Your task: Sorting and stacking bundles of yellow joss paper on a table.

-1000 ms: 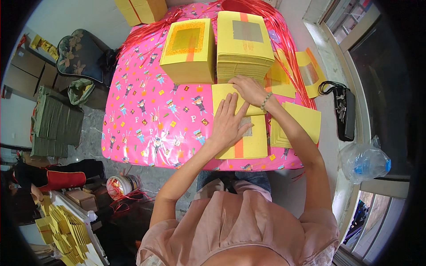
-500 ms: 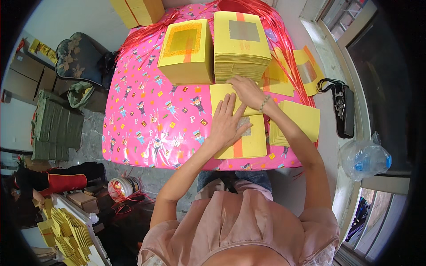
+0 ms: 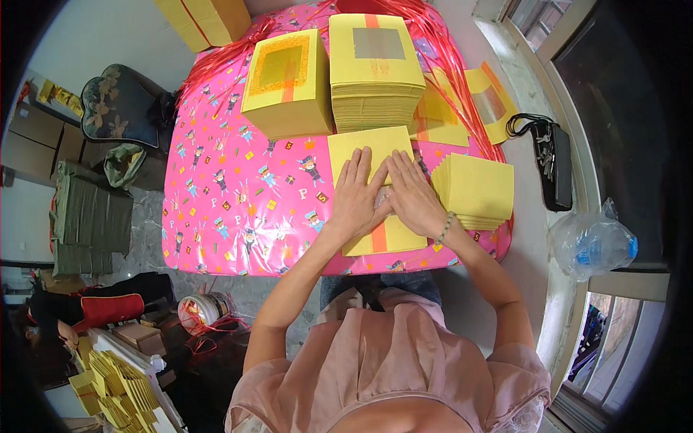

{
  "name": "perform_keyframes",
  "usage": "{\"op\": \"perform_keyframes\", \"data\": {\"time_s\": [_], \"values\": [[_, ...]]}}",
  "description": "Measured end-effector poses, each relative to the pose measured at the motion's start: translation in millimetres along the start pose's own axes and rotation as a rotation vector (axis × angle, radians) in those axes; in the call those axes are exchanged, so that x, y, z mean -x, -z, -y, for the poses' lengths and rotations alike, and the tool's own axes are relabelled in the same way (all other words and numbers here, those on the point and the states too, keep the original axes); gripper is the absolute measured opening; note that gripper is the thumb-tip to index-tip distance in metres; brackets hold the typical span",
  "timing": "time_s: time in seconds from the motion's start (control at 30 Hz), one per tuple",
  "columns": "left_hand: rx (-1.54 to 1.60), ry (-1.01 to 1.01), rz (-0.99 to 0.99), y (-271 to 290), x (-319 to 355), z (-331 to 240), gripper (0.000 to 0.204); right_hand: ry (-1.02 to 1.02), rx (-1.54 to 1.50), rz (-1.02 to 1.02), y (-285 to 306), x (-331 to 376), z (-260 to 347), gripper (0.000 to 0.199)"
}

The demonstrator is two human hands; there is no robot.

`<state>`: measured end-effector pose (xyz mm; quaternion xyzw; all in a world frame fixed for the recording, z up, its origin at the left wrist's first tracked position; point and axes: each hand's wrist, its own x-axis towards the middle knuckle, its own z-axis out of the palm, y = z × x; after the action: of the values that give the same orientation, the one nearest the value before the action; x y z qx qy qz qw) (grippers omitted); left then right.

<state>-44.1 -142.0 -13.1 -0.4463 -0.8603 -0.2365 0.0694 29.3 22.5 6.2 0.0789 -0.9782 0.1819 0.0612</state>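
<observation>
A folded yellow sheet of paper (image 3: 369,141) lies at the front of the table, its plain upper part turned toward the stacks. Its lower part bears an orange stripe (image 3: 377,238) and a pale square, mostly hidden under my hands. My left hand (image 3: 358,193) presses flat on the sheet with its fingers stretched out. Beside it, my right hand (image 3: 415,195), with a beaded bracelet on the wrist, also rests flat on the paper, its fingertips angled toward the left. Close to the right hand lies a fanned pile of folded yellow paper (image 3: 476,191).
Two tall yellow paper stacks, one on the left (image 3: 285,83) and one on the right (image 3: 377,68), stand behind the sheet on the pink patterned tablecloth (image 3: 216,195). Red plastic strands (image 3: 462,94) run along the right. A black pouch (image 3: 552,166) and plastic-wrapped bottle (image 3: 599,249) sit on the ledge.
My right hand has slid from the sheet's far edge toward me and now lies beside the left hand. The left hand stays flat on the paper. The view has shifted slightly.
</observation>
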Motion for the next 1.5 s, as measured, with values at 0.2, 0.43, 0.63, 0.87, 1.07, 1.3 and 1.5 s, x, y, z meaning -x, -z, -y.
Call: {"op": "perform_keyframes", "data": {"time_s": [0.2,0.43,0.63,0.87,1.07,1.3,1.5], "values": [[-0.011,-0.005,0.036,-1,2,2,0.075,-0.003,-0.071,0.044,-1,4,-4,0.064],[0.043,-0.032,0.083,3,1,11,0.085,0.016,-0.031,0.043,-7,6,-6,0.070],[-0.005,-0.008,0.181,15,9,21,0.100,0.031,0.008,0.002,-14,8,-4,0.074],[0.015,0.003,0.197,15,11,22,0.101,0.033,0.017,-0.006,-13,8,1,0.074],[0.236,0.058,0.332,19,2,43,0.088,0.020,0.046,-0.037,-16,5,-3,0.067],[0.685,0.182,0.042,25,1,47,0.064,0.023,0.197,-0.178,-12,-12,-2,0.052],[0.326,0.520,-0.256,33,-7,34,0.057,0.049,0.182,-0.250,-11,-19,-10,0.037]]}}
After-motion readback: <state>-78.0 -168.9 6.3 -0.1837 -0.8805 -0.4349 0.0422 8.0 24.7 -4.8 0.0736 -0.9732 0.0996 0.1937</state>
